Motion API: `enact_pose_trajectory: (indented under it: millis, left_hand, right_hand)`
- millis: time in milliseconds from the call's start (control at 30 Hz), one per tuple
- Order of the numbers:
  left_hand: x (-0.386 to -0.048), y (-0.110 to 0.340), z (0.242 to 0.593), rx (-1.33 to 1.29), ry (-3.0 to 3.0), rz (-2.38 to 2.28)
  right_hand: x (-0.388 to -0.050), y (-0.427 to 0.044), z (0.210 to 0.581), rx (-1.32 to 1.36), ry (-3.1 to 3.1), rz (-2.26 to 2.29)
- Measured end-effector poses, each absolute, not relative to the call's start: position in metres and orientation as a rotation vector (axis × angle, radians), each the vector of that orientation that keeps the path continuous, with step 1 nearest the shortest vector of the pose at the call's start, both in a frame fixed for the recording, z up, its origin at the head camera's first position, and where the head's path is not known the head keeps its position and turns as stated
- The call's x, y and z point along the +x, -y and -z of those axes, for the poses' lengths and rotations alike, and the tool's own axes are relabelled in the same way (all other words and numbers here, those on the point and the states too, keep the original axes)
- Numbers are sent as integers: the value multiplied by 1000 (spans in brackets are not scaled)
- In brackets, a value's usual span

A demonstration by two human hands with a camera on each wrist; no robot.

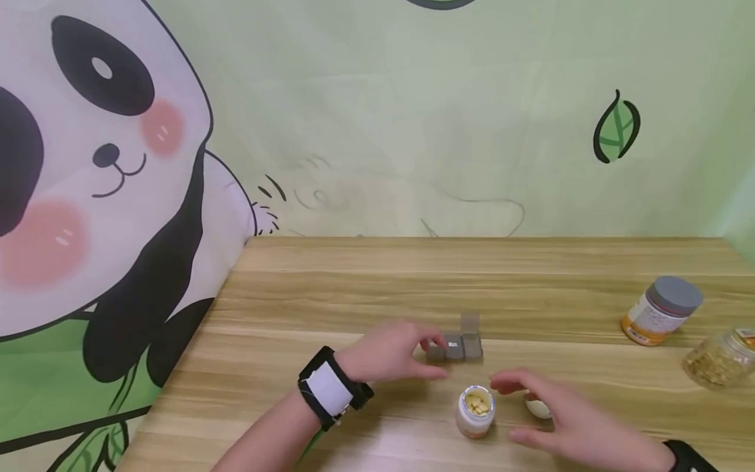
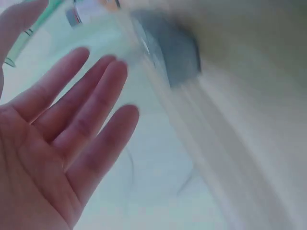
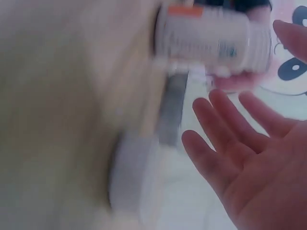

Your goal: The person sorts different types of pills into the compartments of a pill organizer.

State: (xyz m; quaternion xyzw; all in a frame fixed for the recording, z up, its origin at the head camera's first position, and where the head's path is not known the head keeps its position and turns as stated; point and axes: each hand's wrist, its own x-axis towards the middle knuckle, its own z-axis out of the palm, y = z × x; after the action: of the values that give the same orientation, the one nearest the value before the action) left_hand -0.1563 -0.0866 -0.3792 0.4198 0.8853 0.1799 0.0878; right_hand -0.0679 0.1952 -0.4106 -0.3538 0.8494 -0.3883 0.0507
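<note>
While nothing is gripped by the left hand or the right hand, both with fingers loosely extended, a small white plastic bottle is seen upright between them on the wood-grain table, uncapped, with pale yellow tablets inside. Most seems to hang on its nearness to the right hand: its vertical axis is placed just left of those fingertips, untouched. Beyond it, slightly left, a grey translucent compartmented box is laid with its long axis left to right, its right-end lid raised. Whether its left end is touched by the left fingers cannot be told. A round white cap is partly hidden by the right hand.
</note>
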Motion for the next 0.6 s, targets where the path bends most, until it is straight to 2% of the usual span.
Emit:
enact_pose_trajectory:
  millis: [367, 600]
  left_hand:
    - [-183, 66, 405, 1329, -2832, -9]
    - [-184, 64, 413, 1401, -2839, 23]
  right_hand:
    - [-70, -167, 426, -888, -2259, 1410]
    - [-73, -160, 430, -1042, -2357, 1373]
